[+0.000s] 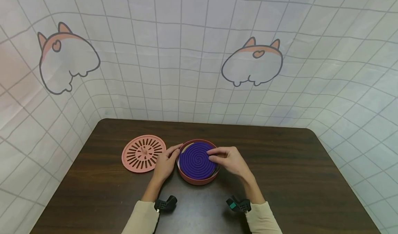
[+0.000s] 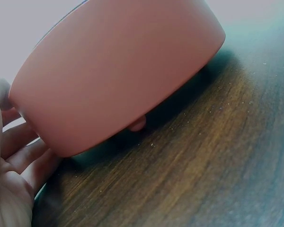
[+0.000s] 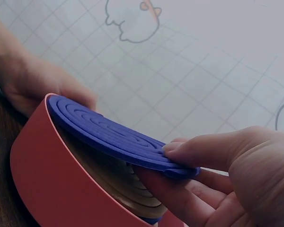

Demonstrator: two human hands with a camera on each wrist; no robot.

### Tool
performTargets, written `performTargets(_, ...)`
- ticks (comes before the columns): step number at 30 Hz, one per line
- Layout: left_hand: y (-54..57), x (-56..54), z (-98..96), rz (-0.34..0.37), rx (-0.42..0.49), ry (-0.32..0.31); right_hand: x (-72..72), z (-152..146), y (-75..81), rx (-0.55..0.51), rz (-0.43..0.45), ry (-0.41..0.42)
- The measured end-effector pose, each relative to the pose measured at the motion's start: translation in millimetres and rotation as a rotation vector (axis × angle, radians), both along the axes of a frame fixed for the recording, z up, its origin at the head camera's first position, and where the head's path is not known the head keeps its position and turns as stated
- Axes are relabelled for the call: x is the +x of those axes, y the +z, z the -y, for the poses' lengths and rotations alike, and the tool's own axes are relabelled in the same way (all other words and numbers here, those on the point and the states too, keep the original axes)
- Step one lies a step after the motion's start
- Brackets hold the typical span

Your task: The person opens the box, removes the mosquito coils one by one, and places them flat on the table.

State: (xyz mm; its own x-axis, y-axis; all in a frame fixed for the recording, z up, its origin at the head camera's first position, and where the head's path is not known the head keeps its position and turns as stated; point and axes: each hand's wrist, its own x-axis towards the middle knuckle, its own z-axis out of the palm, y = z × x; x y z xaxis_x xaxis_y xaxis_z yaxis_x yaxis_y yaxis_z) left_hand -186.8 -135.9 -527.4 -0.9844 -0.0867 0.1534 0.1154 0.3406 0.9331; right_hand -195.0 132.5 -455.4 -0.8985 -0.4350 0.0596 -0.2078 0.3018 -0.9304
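A purple-blue mosquito coil (image 1: 198, 161), flat and spiral, lies tilted over a round pink holder (image 1: 198, 182), its right edge raised. My right hand (image 1: 230, 161) pinches that edge, thumb on top and fingers beneath, as the right wrist view shows. Under the coil, a brownish disc with ring-like lines (image 3: 123, 182) shows inside the holder. My left hand (image 1: 166, 165) holds the holder's left side, its fingers along the outer wall. In the left wrist view a small rounded foot (image 2: 137, 124) pokes out below the holder.
Left of the holder, close beside my left hand, a round pink slotted lid (image 1: 144, 152) lies on the dark wooden table (image 1: 280, 178). A white grid-patterned curtain (image 1: 186, 54) stands behind the table and along both sides.
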Motion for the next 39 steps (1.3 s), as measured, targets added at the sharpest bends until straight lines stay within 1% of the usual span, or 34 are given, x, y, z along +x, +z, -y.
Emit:
performTargets(6, -1.3, -0.6, -0.1, -0.013, -0.010, 0.005, 0.3, -1, 0.1, -0.023, -0.003, -0.021)
performTargets(12, -2.5, -1.2, -0.8, -0.022, -0.014, -0.002, 0.7, -4, 1.5, -0.041, -0.018, -0.073)
performTargets(17, -2.8, -1.2, -0.5, -0.029, -0.018, -0.003, 0.4, -7, 4.0, -0.078, -0.015, -0.112)
performTargets(24, -1.3, -1.5, 0.1, -0.015, -0.015, -0.002, -2.3, -10, 4.8, -0.146, 0.005, -0.180)
performTargets(32, -0.9, -2.3, 0.1, -0.002, -0.019, 0.010, -5.8, -17, 1.8, -0.221, -0.022, -0.225)
performTargets(39, -0.9, -2.0, -1.0, 0.006, -0.015, 0.015, -7.7, -21, -1.8, -0.274, -0.029, -0.315)
